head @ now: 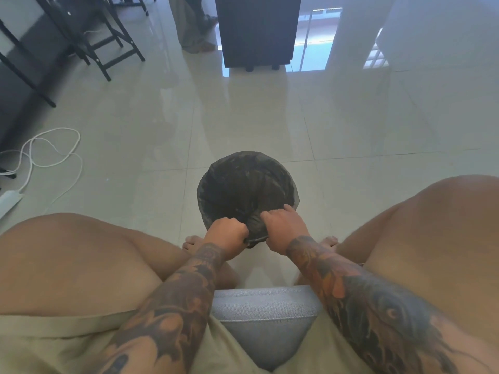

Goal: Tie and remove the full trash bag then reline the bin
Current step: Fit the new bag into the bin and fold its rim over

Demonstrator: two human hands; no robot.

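Both tattooed forearms extend forward and downward between the bare knees. Left hand is clenched in a fist, knuckles up. Right hand sits just beside it, fingers curled in a grip, wrist slightly raised.

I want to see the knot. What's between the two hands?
In the head view, a bunched bit of the black trash bag sits between the left hand and right hand. No finished knot shows.

A home living area: glossy tiled floor, grey sofa seat, dark chairs.
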